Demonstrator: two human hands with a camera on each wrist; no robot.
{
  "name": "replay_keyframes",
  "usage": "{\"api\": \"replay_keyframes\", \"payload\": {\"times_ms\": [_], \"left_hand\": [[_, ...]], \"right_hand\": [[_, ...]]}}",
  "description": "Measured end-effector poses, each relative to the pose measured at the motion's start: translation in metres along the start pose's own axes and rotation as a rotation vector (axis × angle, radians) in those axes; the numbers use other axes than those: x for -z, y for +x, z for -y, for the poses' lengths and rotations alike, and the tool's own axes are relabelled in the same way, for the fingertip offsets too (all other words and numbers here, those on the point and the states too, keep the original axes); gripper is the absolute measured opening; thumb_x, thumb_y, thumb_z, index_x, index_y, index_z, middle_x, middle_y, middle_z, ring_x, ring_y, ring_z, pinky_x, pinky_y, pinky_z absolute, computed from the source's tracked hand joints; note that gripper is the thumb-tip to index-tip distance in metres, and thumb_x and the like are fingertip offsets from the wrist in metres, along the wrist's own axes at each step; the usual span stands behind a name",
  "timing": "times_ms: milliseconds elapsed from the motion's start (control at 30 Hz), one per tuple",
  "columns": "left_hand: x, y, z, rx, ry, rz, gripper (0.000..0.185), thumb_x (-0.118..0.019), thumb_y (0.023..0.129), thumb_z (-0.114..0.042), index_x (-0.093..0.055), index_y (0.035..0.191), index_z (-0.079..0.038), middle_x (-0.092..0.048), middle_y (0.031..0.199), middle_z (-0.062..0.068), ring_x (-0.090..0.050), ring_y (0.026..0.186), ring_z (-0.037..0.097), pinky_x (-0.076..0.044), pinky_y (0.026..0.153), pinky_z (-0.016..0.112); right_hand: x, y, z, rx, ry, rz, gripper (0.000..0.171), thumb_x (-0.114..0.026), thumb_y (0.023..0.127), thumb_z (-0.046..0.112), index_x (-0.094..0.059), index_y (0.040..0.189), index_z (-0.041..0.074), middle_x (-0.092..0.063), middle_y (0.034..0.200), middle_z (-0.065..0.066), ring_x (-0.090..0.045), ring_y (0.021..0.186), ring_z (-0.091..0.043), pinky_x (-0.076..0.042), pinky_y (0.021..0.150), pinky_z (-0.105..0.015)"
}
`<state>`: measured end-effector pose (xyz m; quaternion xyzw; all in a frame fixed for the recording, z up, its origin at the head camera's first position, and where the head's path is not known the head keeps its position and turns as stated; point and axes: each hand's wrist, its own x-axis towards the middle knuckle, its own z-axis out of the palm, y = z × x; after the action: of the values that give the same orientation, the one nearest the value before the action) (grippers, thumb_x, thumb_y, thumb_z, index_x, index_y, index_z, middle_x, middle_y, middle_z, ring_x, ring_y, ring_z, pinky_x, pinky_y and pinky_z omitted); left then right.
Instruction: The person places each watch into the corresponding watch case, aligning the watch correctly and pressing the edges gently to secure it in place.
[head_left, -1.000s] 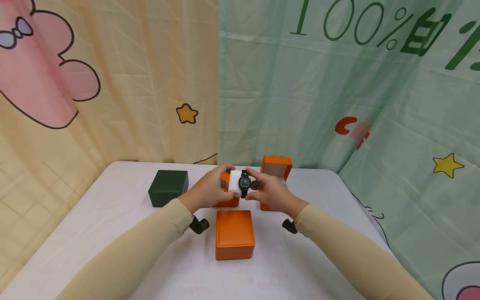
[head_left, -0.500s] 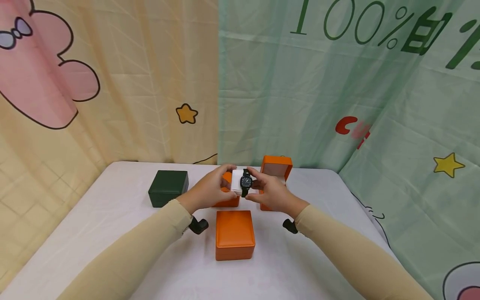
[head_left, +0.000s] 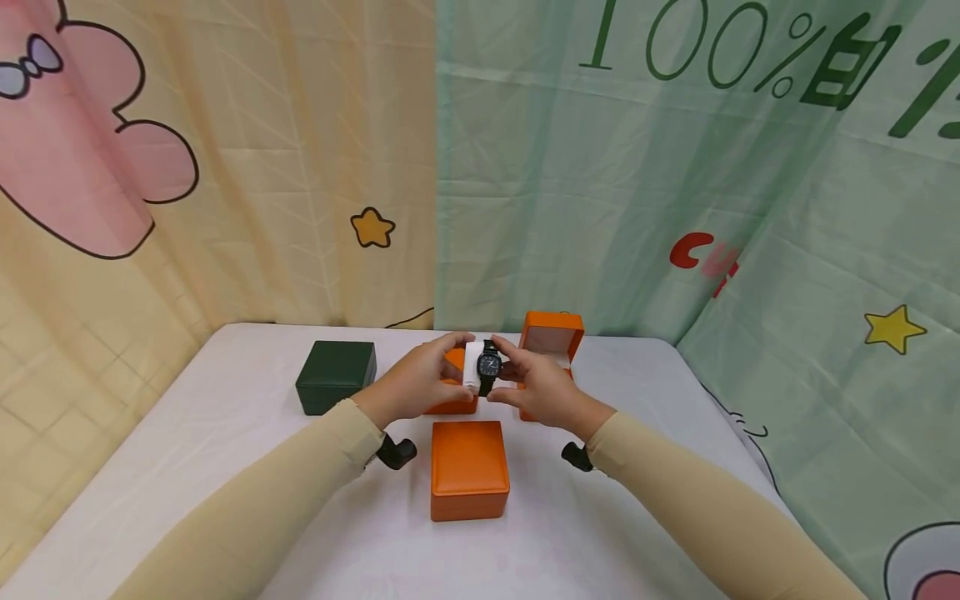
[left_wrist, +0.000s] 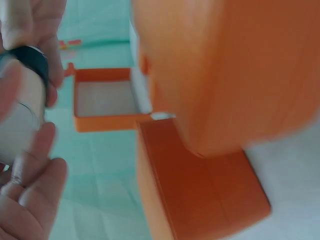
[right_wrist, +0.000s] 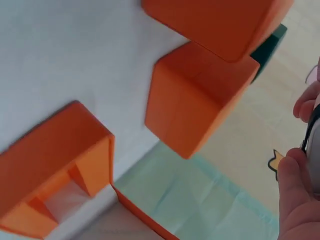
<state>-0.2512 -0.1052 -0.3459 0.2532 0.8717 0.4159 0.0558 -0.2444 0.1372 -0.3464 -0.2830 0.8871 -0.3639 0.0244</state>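
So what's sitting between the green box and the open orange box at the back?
In the head view, between the green box and the open orange box are both hands, left hand and right hand, holding a black watch on a white cushion, with another orange box behind them.

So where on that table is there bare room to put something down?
The white table is bare along its left side, in front of the green box, and along its right edge beyond the right hand. The middle is crowded: the closed orange box, the open orange box and both hands around the watch.
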Motion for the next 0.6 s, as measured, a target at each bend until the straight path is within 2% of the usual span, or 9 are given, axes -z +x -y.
{"api": "replay_keyframes", "payload": {"times_ms": [133,233,467,600], "left_hand": [[-0.0012,0.0011,0.0003,0.001,0.001,-0.012,0.083,-0.085,0.09,-0.014,-0.039,0.159,-0.013,-0.067,0.135,0.011,-0.076,0.103,0.016,-0.062,0.097,0.039],[-0.0015,0.0013,0.0015,0.008,0.009,-0.01,0.082,-0.085,0.09,-0.015,-0.04,0.158,-0.013,-0.065,0.138,0.011,-0.075,0.105,0.015,-0.062,0.097,0.039],[-0.0019,0.001,0.0035,0.009,0.013,-0.005,0.081,-0.086,0.089,-0.018,-0.042,0.157,-0.015,-0.07,0.13,0.008,-0.075,0.104,0.014,-0.061,0.097,0.039],[-0.0022,0.0009,0.0035,0.005,0.024,-0.014,0.081,-0.086,0.089,-0.019,-0.042,0.157,-0.014,-0.069,0.13,0.008,-0.075,0.102,0.014,-0.062,0.096,0.038]], "right_hand": [[0.0014,0.0009,0.0033,0.033,-0.038,-0.015,0.09,-0.083,0.091,0.018,-0.033,0.164,0.006,-0.066,0.143,-0.014,-0.07,0.125,-0.028,-0.057,0.104,-0.041],[0.0008,0.0017,0.0029,0.041,-0.036,0.0,0.089,-0.083,0.092,0.017,-0.033,0.164,0.006,-0.064,0.145,-0.014,-0.069,0.127,-0.027,-0.057,0.105,-0.04],[-0.0013,0.0033,-0.0019,0.041,-0.019,0.01,0.089,-0.083,0.092,0.016,-0.034,0.164,0.007,-0.063,0.146,-0.012,-0.069,0.127,-0.026,-0.057,0.105,-0.039],[-0.0018,0.0034,-0.0025,0.044,-0.029,0.005,0.088,-0.084,0.091,0.015,-0.035,0.164,0.006,-0.063,0.147,-0.011,-0.069,0.126,-0.026,-0.057,0.105,-0.039]]}}
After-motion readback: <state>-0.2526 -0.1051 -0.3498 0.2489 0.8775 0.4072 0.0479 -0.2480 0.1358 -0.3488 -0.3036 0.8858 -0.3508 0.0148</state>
